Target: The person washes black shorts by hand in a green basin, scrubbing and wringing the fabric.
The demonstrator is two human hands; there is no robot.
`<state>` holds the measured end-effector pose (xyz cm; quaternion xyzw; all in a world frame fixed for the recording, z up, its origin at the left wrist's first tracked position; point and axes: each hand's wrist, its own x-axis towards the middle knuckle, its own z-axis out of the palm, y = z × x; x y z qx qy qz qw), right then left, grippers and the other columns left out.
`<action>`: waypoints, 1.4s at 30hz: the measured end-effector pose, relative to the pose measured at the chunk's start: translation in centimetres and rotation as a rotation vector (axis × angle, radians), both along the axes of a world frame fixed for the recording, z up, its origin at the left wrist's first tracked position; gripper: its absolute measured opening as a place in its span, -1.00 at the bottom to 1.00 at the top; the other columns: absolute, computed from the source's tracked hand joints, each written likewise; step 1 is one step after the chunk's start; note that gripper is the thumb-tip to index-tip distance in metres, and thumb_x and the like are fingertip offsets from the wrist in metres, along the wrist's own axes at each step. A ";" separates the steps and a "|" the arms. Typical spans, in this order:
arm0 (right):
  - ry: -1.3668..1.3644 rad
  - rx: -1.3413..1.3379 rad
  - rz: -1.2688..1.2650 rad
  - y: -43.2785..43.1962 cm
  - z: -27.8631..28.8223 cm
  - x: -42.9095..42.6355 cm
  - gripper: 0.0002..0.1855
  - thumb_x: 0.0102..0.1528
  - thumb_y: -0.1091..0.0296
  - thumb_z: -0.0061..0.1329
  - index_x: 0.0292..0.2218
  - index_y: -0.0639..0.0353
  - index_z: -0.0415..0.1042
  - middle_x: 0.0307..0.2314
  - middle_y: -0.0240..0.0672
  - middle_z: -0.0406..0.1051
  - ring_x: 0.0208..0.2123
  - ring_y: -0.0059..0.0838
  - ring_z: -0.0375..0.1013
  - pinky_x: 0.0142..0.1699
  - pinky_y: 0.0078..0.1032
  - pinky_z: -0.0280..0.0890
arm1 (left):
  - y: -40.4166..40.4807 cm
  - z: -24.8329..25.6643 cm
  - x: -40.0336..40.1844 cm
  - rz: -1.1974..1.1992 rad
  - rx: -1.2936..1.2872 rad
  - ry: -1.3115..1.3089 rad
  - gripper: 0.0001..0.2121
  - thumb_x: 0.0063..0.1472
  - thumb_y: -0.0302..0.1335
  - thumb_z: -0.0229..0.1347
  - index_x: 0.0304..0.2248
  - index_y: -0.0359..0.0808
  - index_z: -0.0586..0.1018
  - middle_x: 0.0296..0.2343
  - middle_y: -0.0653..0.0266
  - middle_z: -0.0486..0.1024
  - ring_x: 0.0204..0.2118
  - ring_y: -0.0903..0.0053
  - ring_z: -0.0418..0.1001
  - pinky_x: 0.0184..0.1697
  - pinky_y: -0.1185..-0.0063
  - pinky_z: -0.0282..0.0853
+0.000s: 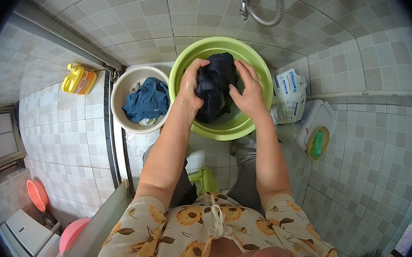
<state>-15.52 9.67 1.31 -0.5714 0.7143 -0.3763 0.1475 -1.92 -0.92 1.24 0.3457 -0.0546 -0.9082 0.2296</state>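
A wet, bunched black garment (pixel 216 81) is lifted between my hands over a large green plastic basin (pixel 225 136). My left hand (pixel 191 87) grips its left side, thumb below and fingers over the top. Against its right side rests my right hand (pixel 248 88), with fingertips and thumb touching the cloth. Cloudy water (pixel 240 116) shows in the lower right of the basin, and more dark cloth lies low under the bundle. Folds hide how far the fingers reach into the fabric.
Left of the basin stands a white basin (pixel 117 108) with blue shorts (pixel 148 98). To the right are a detergent pouch (pixel 289 95) and green soap (pixel 317 143) in a dish. A yellow jug (pixel 79 80) stands beyond the threshold. A shower hose (pixel 268 22) hangs above; a green stool (pixel 206 180) is below.
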 end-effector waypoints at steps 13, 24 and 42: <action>-0.632 -0.276 -0.241 0.6 -0.9 -2.5 -0.86 0.10 0.48 -0.07 -0.29 0.34 0.43 -0.41 -0.44 0.42 -0.36 -0.72 0.33 -0.22 -0.72 0.23 | -0.8 -1.3 -0.6 -0.231 -0.307 -0.115 -0.77 0.07 -0.36 0.06 -0.35 -0.36 0.52 -0.44 0.21 0.53 -0.40 0.44 0.48 -0.27 0.52 0.40; -1.253 -0.123 -0.490 1.1 0.0 -2.6 -0.85 -0.02 0.40 0.00 -0.45 0.31 0.44 -0.50 -0.32 0.44 -0.49 -0.50 0.42 -0.32 -0.55 0.32 | 0.9 -2.5 -1.8 -0.268 -1.278 -0.377 -0.78 -0.08 -0.40 0.26 -0.51 -0.35 0.50 -0.68 0.39 0.40 -0.60 0.69 0.34 -0.47 0.68 0.31; -1.259 -0.368 -0.289 2.2 0.9 -3.8 -0.64 0.05 0.39 -0.02 -0.13 0.36 0.32 -0.27 -0.23 0.40 -0.24 -0.39 0.41 -0.11 -0.49 0.31 | 0.2 -2.7 -0.3 -0.386 -1.516 -0.977 -0.59 -0.12 -0.29 0.21 -0.30 -0.44 0.55 -0.51 -0.11 0.50 -0.38 0.20 0.51 -0.25 0.43 0.38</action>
